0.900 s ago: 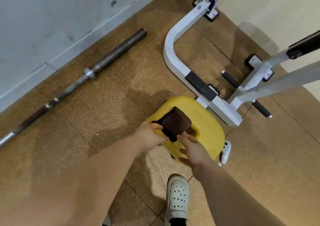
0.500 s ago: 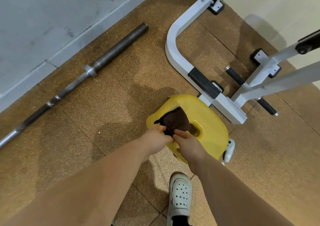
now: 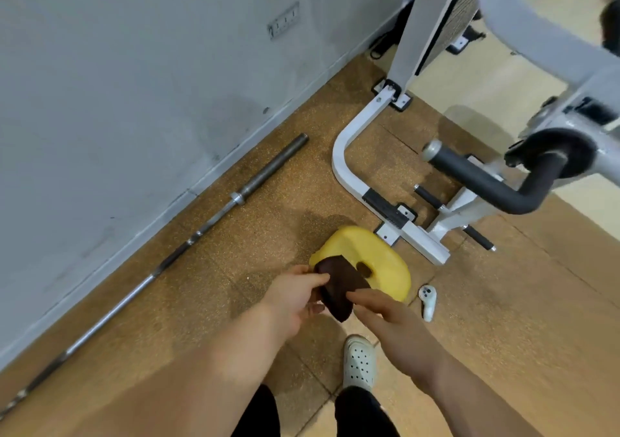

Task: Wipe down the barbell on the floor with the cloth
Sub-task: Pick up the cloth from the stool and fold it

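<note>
A long grey steel barbell (image 3: pixel 141 285) lies on the cork-coloured floor along the foot of the wall, running from bottom left up to its thick sleeve near the middle. A dark brown folded cloth (image 3: pixel 339 285) is lifted off the yellow stool (image 3: pixel 385 262). My left hand (image 3: pixel 295 297) grips the cloth's left edge. My right hand (image 3: pixel 379 311) touches its lower right edge with fingers nearly straight. Both hands are well to the right of the barbell.
A white gym machine frame (image 3: pixel 349 175) with a black padded handle (image 3: pixel 486 181) stands on the right. A white handheld controller (image 3: pixel 428 302) lies on the floor beside the stool. My white clog (image 3: pixel 359 363) stands below the hands. The grey wall (image 3: pixel 134 84) borders the barbell.
The cloth has come up off the yellow stool, held in my hands. The view has risen and pulled back, showing more of the wall and the machine.
</note>
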